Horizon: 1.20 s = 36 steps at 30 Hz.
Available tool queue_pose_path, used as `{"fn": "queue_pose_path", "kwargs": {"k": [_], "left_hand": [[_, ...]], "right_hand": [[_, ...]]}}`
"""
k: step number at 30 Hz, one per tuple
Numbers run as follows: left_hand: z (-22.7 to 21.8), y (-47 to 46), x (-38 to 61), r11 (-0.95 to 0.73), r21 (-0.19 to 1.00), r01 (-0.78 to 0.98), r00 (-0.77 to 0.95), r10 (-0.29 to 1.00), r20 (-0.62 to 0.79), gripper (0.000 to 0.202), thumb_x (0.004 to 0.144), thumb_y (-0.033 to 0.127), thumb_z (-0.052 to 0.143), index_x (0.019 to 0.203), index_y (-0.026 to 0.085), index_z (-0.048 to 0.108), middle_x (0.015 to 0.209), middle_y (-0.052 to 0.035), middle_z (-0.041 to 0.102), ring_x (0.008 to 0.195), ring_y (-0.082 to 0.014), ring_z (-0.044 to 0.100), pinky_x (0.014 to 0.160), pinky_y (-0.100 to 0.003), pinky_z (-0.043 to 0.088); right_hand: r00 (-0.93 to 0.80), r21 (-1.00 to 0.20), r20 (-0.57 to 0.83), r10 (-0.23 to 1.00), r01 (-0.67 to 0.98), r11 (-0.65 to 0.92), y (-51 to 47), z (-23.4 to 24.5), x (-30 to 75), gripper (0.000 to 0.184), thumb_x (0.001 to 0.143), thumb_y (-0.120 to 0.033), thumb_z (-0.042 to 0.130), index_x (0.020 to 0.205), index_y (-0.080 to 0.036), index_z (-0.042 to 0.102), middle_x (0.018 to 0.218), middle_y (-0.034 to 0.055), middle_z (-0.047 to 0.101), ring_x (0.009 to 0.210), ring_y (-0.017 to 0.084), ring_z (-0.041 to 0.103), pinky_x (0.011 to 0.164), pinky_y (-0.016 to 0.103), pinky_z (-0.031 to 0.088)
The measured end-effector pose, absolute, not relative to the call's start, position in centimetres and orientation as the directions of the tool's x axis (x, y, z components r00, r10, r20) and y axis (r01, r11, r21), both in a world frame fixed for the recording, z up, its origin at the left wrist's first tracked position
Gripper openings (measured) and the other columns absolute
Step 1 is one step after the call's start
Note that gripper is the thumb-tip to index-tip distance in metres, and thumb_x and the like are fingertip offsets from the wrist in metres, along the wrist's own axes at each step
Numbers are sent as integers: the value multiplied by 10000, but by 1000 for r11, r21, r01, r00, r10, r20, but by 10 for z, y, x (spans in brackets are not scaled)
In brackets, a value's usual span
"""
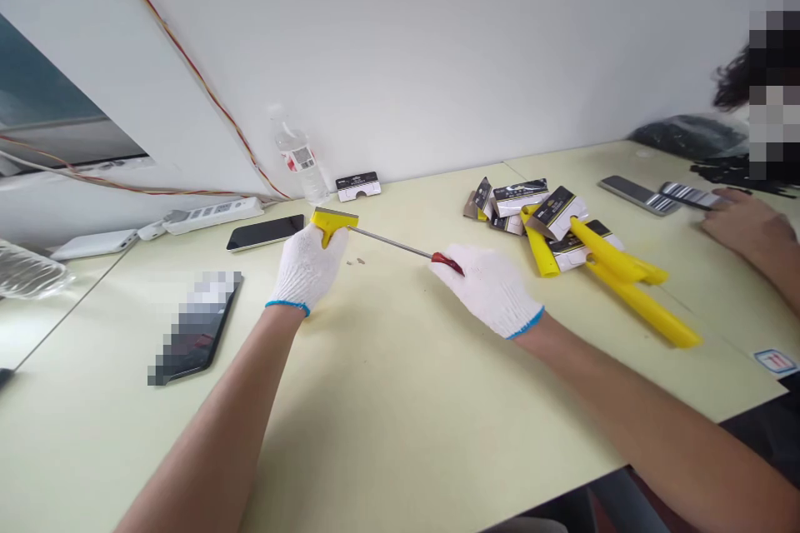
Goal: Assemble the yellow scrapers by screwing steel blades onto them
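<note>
A: Where's the scraper (393,239)?
B: Held up over the table (400,400), its thin steel shaft spanning the gap between both gloved hands.
A: And the left grip (307,266)?
B: Closed around the yellow head (331,223), whose edge shows beyond the knit fingers.
A: The right grip (487,290)?
B: Clamped on the red handle (447,263), which pokes out of the fingers toward the left grip.
A: What's nearby?
B: Just beyond the left grip, a phone (266,231). Past the right grip, card packs (531,208) and yellow plastic tools (625,287). Farther right, a co-worker's hand (741,225).
</note>
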<state>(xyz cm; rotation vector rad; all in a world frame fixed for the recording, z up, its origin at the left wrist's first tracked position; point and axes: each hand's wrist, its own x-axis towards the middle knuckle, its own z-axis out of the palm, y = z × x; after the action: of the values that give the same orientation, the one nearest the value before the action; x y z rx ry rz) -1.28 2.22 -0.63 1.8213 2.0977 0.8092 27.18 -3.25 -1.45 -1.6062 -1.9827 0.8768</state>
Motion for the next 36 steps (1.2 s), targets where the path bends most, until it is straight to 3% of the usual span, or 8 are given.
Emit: {"fn": "queue_pose_path", "kwargs": {"k": [5, 10, 13, 17, 21, 24, 29, 36], "left_hand": [[-9, 24, -14, 33, 526, 850, -160, 967, 199, 337, 1001, 403, 568, 738, 213, 476, 674, -12, 550, 642, -146, 459, 642, -308, 339], [-16, 27, -18, 29, 515, 857, -159, 965, 210, 327, 994, 425, 565, 748, 226, 484, 699, -32, 566, 650, -178, 503, 650, -327, 362], [-19, 29, -20, 8, 516, 857, -142, 965, 220, 311, 987, 424, 552, 751, 234, 482, 719, -48, 579, 652, -201, 525, 645, -342, 368], [-18, 27, -19, -11, 526, 850, -117, 970, 211, 288, 984, 409, 542, 762, 239, 478, 729, -57, 591, 662, -210, 532, 659, -350, 380], [-14, 27, -18, 9, 510, 860, -130, 971, 202, 283, 980, 408, 553, 762, 240, 488, 738, -63, 603, 697, -228, 564, 677, -351, 389], [-16, 28, -19, 15, 514, 857, -132, 972, 192, 294, 987, 411, 549, 754, 247, 478, 743, -69, 617, 683, -231, 562, 662, -356, 395], [-21, 29, -22, -13, 523, 852, -117, 970, 214, 295, 985, 410, 557, 754, 247, 473, 754, -74, 636, 663, -229, 555, 644, -369, 402], [-16, 27, -17, 6, 522, 853, -122, 975, 188, 234, 993, 382, 556, 821, 229, 513, 781, -58, 639, 698, -203, 554, 669, -338, 383]], "right_hand": [[-304, -731, -124, 945, 672, 120, -30, -17, 264, 515, 1082, -586, 665, 1150, -79, 730, 956, 100, 731, 925, 179, 701, 737, 247, 570], [-340, -787, -107, 934, 603, 130, -31, 8, 341, 678, 1180, -555, 253, 1147, -90, 745, 954, 10, 755, 963, 89, 676, 642, 162, 510], [-359, -830, -57, 932, 535, 156, -28, 34, 464, 904, 1148, -453, -17, 1137, 76, 715, 1006, 116, 747, 1175, 139, 674, 809, 221, 551], [-379, -722, 109, 919, 606, 335, -5, 27, 658, 698, 1086, -667, 418, 916, -76, 749, 1059, 94, 766, 1320, 228, 629, 931, 188, 568], [-343, -560, 262, 902, 707, 432, 12, 11, 754, 582, 897, -714, 784, 863, -133, 776, 948, 104, 764, 980, 164, 749, 658, 120, 559], [-363, -584, 353, 862, 635, 506, 2, 25, 702, 464, 848, -677, 876, 751, -235, 772, 800, 76, 740, 743, 104, 713, 501, 36, 451], [-321, -803, 161, 933, 508, 313, -29, 14, 449, 315, 996, -558, 726, 934, -249, 736, 887, 56, 737, 948, 203, 773, 582, 149, 574], [-289, -913, -341, 895, 330, -241, -36, -17, 251, 488, 965, -676, 718, 905, -192, 697, 724, 45, 622, 492, 52, 511, 407, 164, 305]]}}
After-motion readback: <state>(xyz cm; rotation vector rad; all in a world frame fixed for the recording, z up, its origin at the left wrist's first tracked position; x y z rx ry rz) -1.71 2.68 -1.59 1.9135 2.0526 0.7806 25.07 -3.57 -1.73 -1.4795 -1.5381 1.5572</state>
